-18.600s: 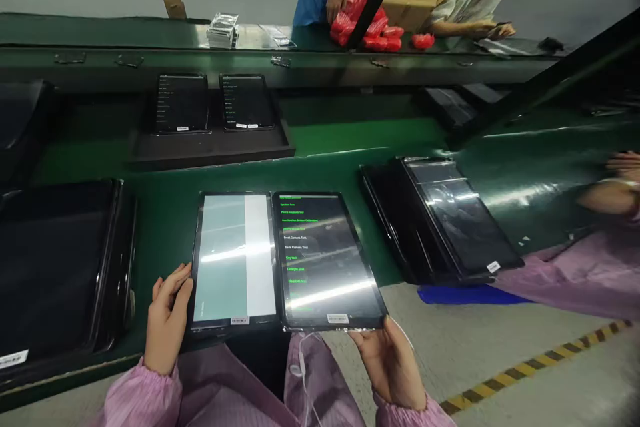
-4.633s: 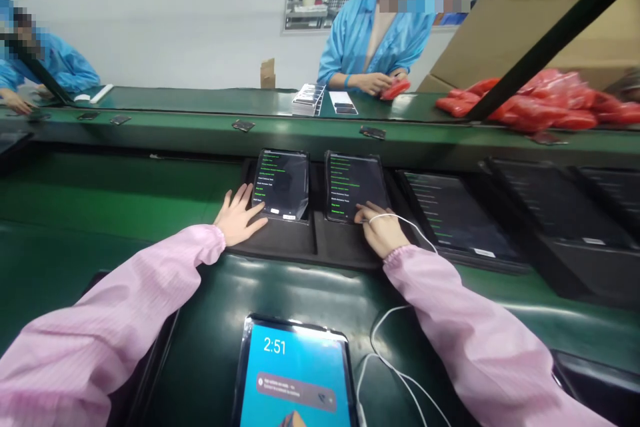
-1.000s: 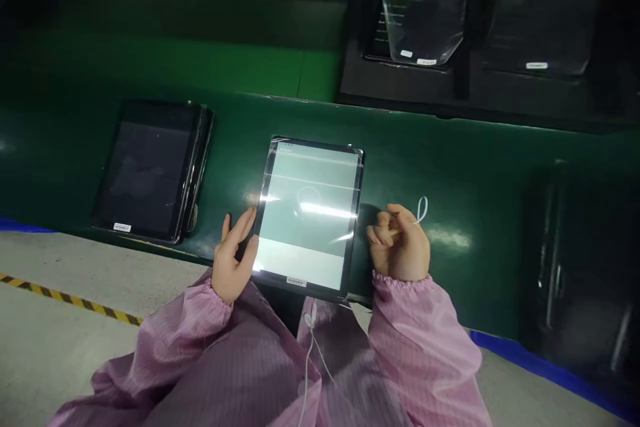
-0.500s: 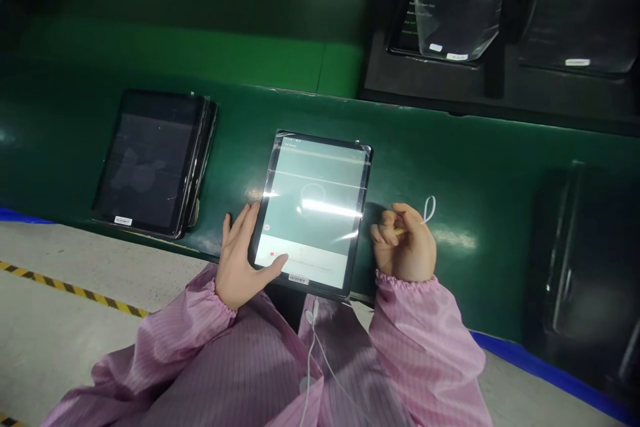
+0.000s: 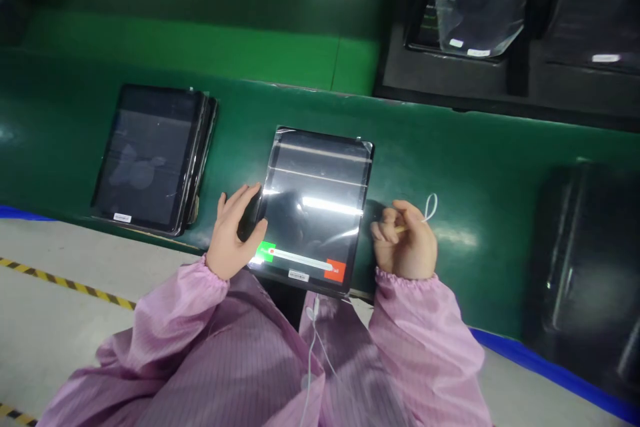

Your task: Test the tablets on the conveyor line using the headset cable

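A tablet (image 5: 315,207) lies flat on the dark green bench (image 5: 450,147) in front of me, its screen dark with a green button at the lower left and a red one at the lower right. My left hand (image 5: 233,233) rests at the tablet's left edge, fingers spread, thumb on the green button. To the right of the tablet my right hand (image 5: 405,240) is curled on the bench, pinching a thin stick with a white cord loop (image 5: 429,205). A white earphone cable (image 5: 313,340) hangs over my pink sleeves.
A stack of dark tablets (image 5: 150,160) lies to the left on the bench. A black tray (image 5: 450,80) at the back right holds tablets in plastic film (image 5: 475,0). Another dark tray (image 5: 585,267) sits at the right. Grey floor with yellow-black tape (image 5: 65,287) lies below.
The tablet's screen went from pale to dark with green and red buttons. My left thumb moved from the screen's lower middle to the green button. The right hand stayed put.
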Action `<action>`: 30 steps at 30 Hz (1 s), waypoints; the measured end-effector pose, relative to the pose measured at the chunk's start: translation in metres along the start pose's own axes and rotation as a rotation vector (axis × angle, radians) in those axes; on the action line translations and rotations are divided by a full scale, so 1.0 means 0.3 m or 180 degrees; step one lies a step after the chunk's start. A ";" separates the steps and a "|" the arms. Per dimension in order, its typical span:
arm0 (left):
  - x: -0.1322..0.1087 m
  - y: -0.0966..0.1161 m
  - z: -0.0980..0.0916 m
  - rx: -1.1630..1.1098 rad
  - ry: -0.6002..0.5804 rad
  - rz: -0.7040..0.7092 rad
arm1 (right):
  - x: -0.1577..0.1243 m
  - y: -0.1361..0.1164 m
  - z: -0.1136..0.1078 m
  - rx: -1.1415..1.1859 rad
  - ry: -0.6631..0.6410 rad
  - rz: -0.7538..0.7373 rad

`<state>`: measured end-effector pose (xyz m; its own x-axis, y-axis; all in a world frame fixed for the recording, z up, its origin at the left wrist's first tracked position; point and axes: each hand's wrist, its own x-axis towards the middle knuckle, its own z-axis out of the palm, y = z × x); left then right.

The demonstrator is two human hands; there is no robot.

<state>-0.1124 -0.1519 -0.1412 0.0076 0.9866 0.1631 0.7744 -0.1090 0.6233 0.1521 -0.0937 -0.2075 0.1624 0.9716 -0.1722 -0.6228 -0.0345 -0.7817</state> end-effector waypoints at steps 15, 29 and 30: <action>-0.013 -0.059 -0.068 -0.0235 -0.1310 0.0370 | 0.002 0.000 0.007 -0.0012 0.0126 0.0023; 0.113 -0.029 0.019 0.0516 -0.0522 0.0458 | -0.002 0.006 0.019 -0.0033 0.0223 0.0057; 0.111 -0.029 0.018 0.0519 -0.0495 0.0462 | -0.002 0.005 0.018 -0.0015 0.0225 0.0063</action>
<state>-0.1154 -0.1173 -0.1453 0.2134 0.9703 0.1143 0.8497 -0.2421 0.4684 0.1468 -0.0931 -0.2054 0.2038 0.9518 -0.2293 -0.6229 -0.0547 -0.7804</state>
